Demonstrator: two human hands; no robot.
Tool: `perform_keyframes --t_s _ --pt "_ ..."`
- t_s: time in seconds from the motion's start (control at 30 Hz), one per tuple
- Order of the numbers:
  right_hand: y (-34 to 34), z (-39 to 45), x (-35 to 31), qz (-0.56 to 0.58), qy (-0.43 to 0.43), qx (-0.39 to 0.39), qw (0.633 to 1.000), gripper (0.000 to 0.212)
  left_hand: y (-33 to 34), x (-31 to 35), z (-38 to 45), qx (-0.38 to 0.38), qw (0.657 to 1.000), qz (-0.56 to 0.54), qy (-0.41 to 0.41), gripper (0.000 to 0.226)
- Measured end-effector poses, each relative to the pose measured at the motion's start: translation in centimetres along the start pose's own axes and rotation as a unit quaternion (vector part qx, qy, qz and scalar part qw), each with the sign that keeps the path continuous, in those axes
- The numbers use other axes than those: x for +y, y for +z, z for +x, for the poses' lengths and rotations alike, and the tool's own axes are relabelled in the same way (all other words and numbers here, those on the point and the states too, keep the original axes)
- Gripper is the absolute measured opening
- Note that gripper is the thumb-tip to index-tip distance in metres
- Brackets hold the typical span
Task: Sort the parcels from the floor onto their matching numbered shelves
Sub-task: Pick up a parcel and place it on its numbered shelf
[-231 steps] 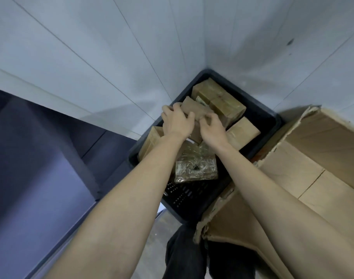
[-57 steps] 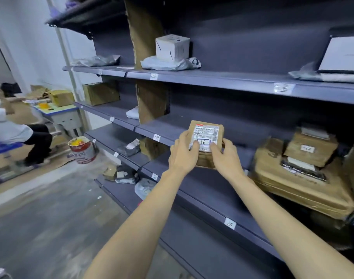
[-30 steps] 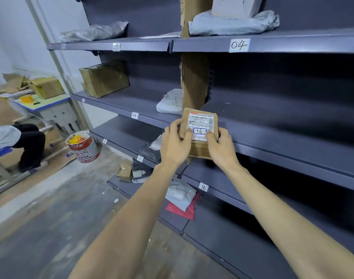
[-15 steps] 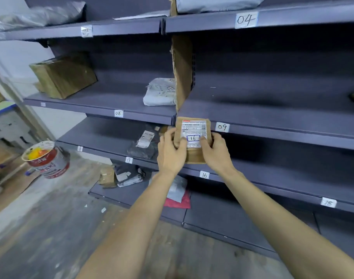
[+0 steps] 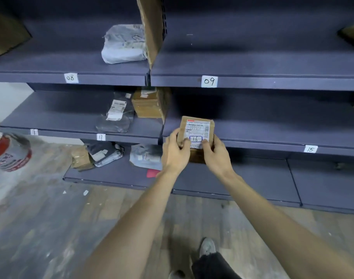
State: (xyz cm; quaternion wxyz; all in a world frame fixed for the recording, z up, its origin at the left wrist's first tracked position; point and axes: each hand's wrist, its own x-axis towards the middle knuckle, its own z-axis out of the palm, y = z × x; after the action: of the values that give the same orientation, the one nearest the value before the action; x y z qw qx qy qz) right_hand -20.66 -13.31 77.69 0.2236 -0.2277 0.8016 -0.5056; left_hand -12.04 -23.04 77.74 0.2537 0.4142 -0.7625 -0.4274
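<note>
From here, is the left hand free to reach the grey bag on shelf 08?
Probably not yet. The left hand and right hand both grip the brown parcel marked 16, well below the grey bag; nothing else blocks the way.

A parcel storeroom: grey shelving (image 5: 252, 81) is carrying numbered tags (image 5: 209, 81) and holding wrapped packages (image 5: 123, 45).

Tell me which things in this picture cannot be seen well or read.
- Head view: the printed lines on the parcel label are too small; only the handwritten 16 reads.
- The shelf tag behind the left hand and right hand is covered.
- The far-left tag is blurred.
- The red-and-white bucket is cut by the left edge.
</note>
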Motion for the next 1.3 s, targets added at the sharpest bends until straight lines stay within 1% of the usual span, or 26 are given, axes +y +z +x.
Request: perform_keyframes --t_s 0.1,0.27,0.33,0.4,0.47,0.53,0.7,0.8,0.83,0.87,0.9,0.93,1.0,1.13,1.23,1.3 --pt "0.1 3.2 0.2 0.004 0.0 0.002 1.0 0.038 1.3 0.0 2.7 -0.009 1.0 -0.011 -0.004 0.038" --pt "1.4 9.3 0.6 0.006 0.021 -0.007 1.0 0.045 3.4 -1.3 8.5 -0.025 0.999 -0.033 -0.028 0.042" --pt "2.3 11.9 0.9 0.009 0.019 -0.009 1.0 0.045 4.2 -2.3 10.9 -0.036 0.998 -0.034 -0.035 0.047" --pt "3.3 14.8 1.4 0.007 0.007 -0.011 1.0 0.041 5.4 -3.6 13.7 -0.036 0.998 -0.034 -0.036 0.056" --pt "4.6 17.7 2.8 0.002 -0.001 -0.015 1.0 0.037 6.8 -5.1 16.2 -0.045 0.999 -0.012 -0.026 0.06" --pt "6.2 20.2 4.3 -0.008 -0.01 -0.023 1.0 0.04 8.4 -7.1 18.6 -0.044 0.999 0.019 -0.016 0.056" --pt "9.1 25.7 6.2 0.008 -0.056 -0.012 0.998 0.044 11.2 -9.5 23.7 0.007 0.998 0.055 0.004 0.047" --pt "10.1 29.7 5.7 0.002 -0.072 0.0 0.997 0.05 12.3 -9.9 27.6 0.014 0.995 0.083 0.06 0.052" --pt "10.5 30.9 5.5 -0.001 -0.071 0.006 0.997 0.05 12.5 -9.8 28.5 0.037 0.992 0.09 0.079 0.057" --pt "10.9 31.9 5.3 -0.003 -0.069 0.012 0.998 0.049 12.8 -9.7 29.8 0.08 0.992 0.052 0.083 0.058" --pt "11.3 32.8 5.1 0.001 -0.066 0.016 0.998 0.048 12.9 -9.5 30.9 0.109 0.99 0.045 0.08 0.053" --pt "11.6 33.7 5.1 0.011 -0.067 0.018 0.998 0.048 13.0 -9.1 31.7 0.102 0.99 0.057 0.077 0.047" --pt "12.0 35.2 5.1 0.035 -0.077 0.018 0.996 0.049 12.9 -9.0 32.9 0.066 0.99 0.092 0.081 0.045" --pt "12.2 36.6 5.4 0.034 -0.098 0.0 0.995 0.055 13.3 -10.2 34.2 0.084 0.981 0.133 0.114 0.048" --pt "12.1 36.7 5.7 0.034 -0.107 -0.002 0.994 0.054 13.6 -10.0 33.9 0.102 0.981 0.115 0.121 0.049" --pt "11.8 36.1 5.6 0.019 -0.11 -0.006 0.994 0.055 13.2 -9.3 33.5 0.123 0.968 0.174 0.133 0.049"
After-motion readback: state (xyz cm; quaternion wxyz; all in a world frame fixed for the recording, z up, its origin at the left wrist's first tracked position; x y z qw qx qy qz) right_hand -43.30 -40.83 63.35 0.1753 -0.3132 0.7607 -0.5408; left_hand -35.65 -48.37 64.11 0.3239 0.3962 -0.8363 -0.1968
